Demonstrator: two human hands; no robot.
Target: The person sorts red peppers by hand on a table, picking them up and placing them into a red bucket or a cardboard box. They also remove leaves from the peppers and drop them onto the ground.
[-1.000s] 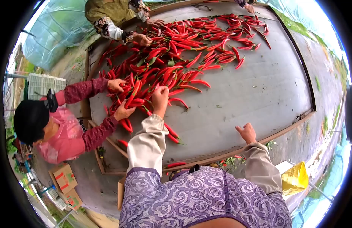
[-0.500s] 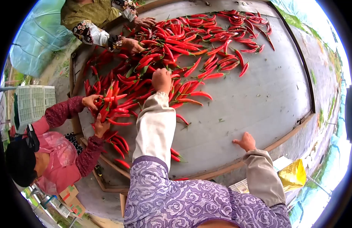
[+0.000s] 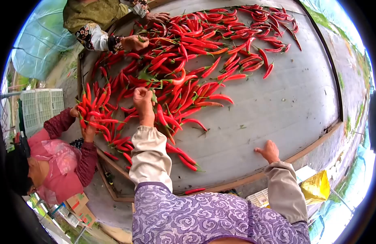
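Long red chili peppers (image 3: 192, 44) lie in a loose heap over the left and far part of the grey tabletop (image 3: 277, 101). Above the near left part of the heap, my left hand (image 3: 143, 103) is closed in a pinch, with a green leaf (image 3: 154, 96) showing at its fingers. Another green leaf (image 3: 145, 76) lies on the peppers just beyond it. My right hand (image 3: 269, 152) rests on the bare tabletop near the front edge, thumb and fingers apart, holding nothing. A few peppers (image 3: 184, 156) lie nearer to me, right of my left sleeve.
At the left, a co-worker in pink holds a bunch of peppers (image 3: 94, 107) in both hands. Across the table, another person's hand (image 3: 135, 42) holds something green. White crates (image 3: 41, 107) stand left, cardboard boxes (image 3: 80, 207) lower left, a yellow bag (image 3: 316, 187) right. Wooden rims (image 3: 305, 152) edge the table.
My left hand has moved left and towards me, and a leaf now shows at its fingers. The co-worker in pink has drawn the pepper bunch towards themselves. My right hand stays on the table.
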